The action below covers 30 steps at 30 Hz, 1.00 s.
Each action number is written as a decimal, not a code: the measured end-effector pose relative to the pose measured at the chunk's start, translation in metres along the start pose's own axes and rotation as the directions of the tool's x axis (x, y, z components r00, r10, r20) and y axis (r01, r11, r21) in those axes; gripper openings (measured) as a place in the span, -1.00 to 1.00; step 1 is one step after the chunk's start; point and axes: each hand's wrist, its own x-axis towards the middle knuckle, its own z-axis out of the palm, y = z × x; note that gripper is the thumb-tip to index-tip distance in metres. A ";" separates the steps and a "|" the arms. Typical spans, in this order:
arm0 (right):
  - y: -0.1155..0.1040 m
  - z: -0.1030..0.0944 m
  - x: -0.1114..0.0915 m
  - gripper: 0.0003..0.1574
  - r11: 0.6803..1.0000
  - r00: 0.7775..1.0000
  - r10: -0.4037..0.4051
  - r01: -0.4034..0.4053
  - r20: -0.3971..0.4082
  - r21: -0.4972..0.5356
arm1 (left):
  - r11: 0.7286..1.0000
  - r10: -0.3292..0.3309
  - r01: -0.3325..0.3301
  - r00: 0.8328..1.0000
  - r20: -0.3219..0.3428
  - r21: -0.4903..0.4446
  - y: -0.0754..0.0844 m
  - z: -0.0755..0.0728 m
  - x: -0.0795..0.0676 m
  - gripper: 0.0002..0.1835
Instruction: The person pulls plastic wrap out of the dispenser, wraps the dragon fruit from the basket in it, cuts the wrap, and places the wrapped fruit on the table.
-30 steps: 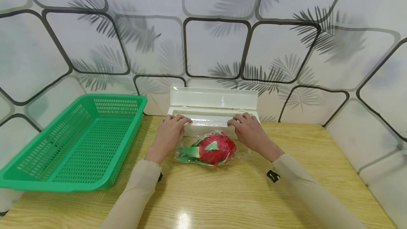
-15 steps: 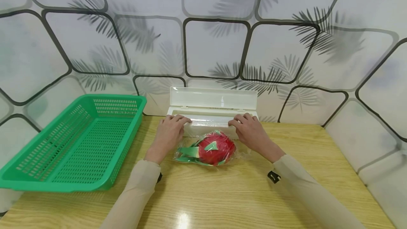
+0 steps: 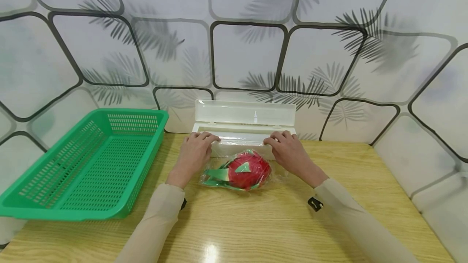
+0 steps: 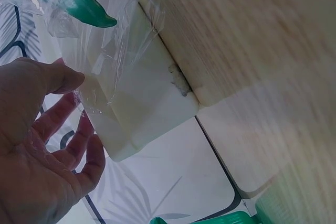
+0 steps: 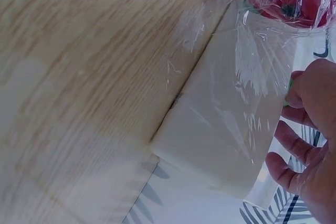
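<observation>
A red dragon fruit with green leafy scales (image 3: 250,170), wrapped in clear cling film (image 5: 254,72), lies on the table before a white cling film dispenser (image 3: 243,150). The dispenser's lid (image 3: 245,113) stands raised at the back. At the left part of its front edge, my left hand (image 3: 195,149) pinches the film between thumb and fingers. My right hand (image 3: 287,149) does the same toward the right end, with a bit of green showing by its fingertips in the right wrist view. Film stretches from the box's edge down to the fruit.
A green plastic basket (image 3: 161,137) with slotted sides stands on the left of the wooden table (image 3: 248,230). Patterned wall panels (image 3: 248,56) rise directly behind the dispenser and along both sides.
My right hand has slid very slightly to the right along the dispenser's front edge. The left hand, the fruit and the dispenser stay in place.
</observation>
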 end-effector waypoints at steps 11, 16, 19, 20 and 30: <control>0.002 0.003 -0.002 -0.70 1.000 0.998 -0.009 0.010 -0.054 0.018 | 1.000 -0.004 0.004 1.000 0.006 0.009 0.000 0.000 0.000 -0.68; 0.001 0.002 -0.002 -0.72 0.999 0.999 0.004 -0.002 -0.054 0.035 | 1.000 -0.005 0.005 1.000 0.004 0.010 0.000 0.000 0.000 -0.68; 0.000 0.001 -0.002 -0.72 0.999 0.999 0.013 -0.011 -0.047 0.042 | 1.000 -0.007 0.007 1.000 0.005 0.005 0.000 0.000 0.000 -0.68; 0.000 0.000 -0.003 -0.72 0.999 0.999 0.017 -0.015 -0.045 0.047 | 1.000 -0.007 0.007 1.000 0.005 0.003 0.000 0.000 0.000 -0.68; 0.001 0.000 -0.003 -0.74 0.998 0.998 0.029 -0.026 -0.056 0.058 | 1.000 -0.012 0.012 1.000 0.003 -0.003 0.001 -0.001 0.000 -0.68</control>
